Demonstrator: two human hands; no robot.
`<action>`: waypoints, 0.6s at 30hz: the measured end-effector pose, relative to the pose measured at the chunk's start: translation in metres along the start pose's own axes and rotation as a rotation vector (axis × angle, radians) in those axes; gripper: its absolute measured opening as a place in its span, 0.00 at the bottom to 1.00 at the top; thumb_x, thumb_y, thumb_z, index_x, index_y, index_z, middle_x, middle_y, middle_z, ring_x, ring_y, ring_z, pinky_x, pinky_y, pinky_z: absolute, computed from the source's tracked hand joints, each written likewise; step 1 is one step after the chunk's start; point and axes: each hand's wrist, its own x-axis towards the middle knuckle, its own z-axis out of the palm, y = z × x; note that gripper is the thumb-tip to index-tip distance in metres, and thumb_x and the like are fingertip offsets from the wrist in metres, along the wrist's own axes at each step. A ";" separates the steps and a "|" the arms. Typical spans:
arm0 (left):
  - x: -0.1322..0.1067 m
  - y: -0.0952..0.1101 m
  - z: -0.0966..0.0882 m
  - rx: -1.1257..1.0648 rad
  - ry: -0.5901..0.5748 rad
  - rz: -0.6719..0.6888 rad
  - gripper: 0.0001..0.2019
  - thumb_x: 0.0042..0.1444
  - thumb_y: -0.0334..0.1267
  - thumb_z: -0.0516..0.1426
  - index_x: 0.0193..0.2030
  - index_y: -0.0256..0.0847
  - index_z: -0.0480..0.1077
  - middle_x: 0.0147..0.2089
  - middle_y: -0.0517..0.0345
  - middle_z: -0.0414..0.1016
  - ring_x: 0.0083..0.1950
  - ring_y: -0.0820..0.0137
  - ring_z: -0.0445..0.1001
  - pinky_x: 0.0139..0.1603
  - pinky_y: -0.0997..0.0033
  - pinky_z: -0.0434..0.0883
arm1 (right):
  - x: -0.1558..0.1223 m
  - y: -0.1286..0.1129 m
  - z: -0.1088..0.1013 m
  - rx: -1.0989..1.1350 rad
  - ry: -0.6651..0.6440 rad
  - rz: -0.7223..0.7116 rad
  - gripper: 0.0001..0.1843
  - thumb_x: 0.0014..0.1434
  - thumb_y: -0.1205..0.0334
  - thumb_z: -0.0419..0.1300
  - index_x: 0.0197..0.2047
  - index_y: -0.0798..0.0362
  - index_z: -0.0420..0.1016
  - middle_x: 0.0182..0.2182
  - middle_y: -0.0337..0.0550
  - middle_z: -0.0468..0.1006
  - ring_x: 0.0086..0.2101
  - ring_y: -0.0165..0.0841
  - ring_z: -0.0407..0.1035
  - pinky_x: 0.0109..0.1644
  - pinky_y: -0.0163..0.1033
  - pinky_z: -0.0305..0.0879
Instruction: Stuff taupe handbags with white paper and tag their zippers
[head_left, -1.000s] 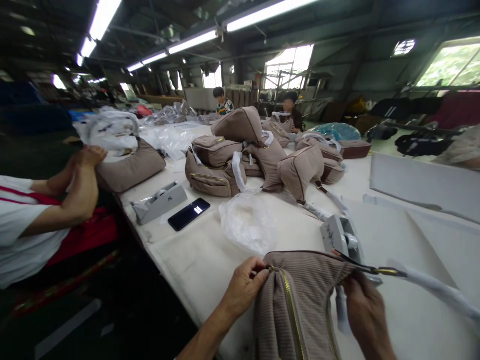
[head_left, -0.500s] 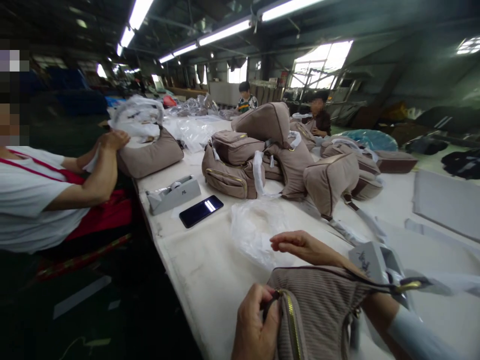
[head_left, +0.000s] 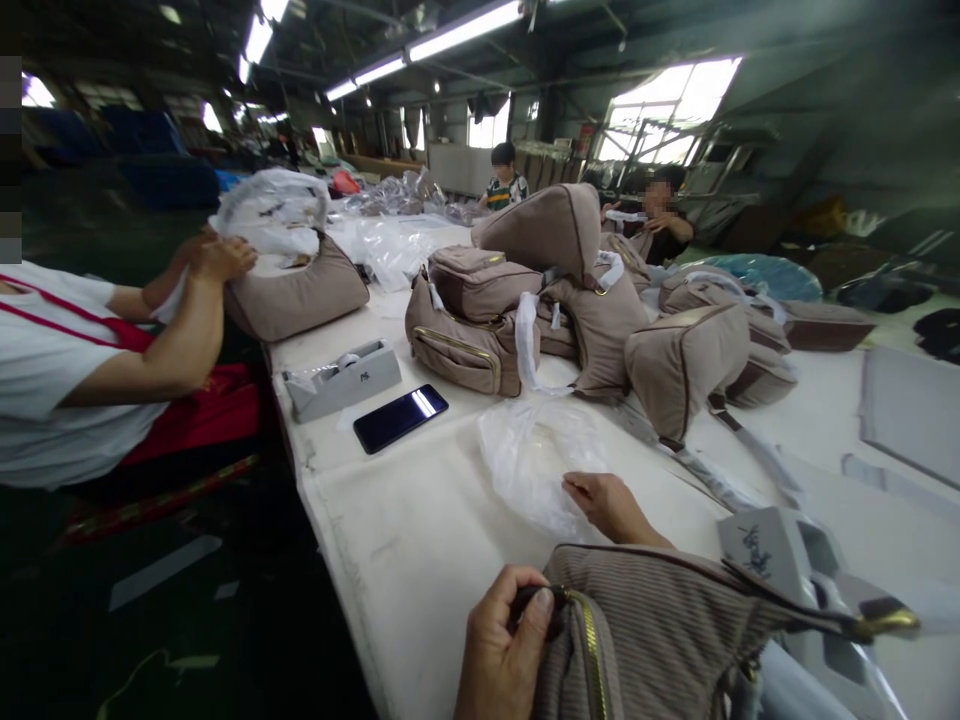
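Observation:
My left hand (head_left: 502, 635) is closed on the upper corner of a taupe corduroy handbag (head_left: 660, 605), thumb beside the end of its gold zipper. The bag lies tilted at the table's near edge, its strap reaching right. Beyond it my right hand (head_left: 611, 508) has its fingers drawn together at the edge of a crumpled clear plastic bag (head_left: 517, 455), seemingly pinching the film. The handbag covers the right wrist and forearm.
Several taupe handbags (head_left: 465, 350) are heaped mid-table. A phone (head_left: 401, 418) and a grey tape dispenser (head_left: 345, 378) lie left; another dispenser (head_left: 780, 550) stands right. A co-worker's arm (head_left: 180, 320) reaches to a handbag (head_left: 300, 295) at left. Two more people sit beyond.
My right hand has gone from stretched fingers above the plastic bag to fingers closed at its edge. The left hand keeps its grip on the handbag. The view has shifted slightly.

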 end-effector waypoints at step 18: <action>0.073 0.058 0.040 0.765 -0.168 0.424 0.11 0.64 0.34 0.45 0.46 0.38 0.66 0.41 0.56 0.75 0.43 0.72 0.73 0.46 0.75 0.69 | -0.107 -0.011 -0.092 0.706 -0.168 0.155 0.23 0.48 0.48 0.67 0.41 0.57 0.74 0.31 0.43 0.76 0.28 0.28 0.69 0.31 0.32 0.63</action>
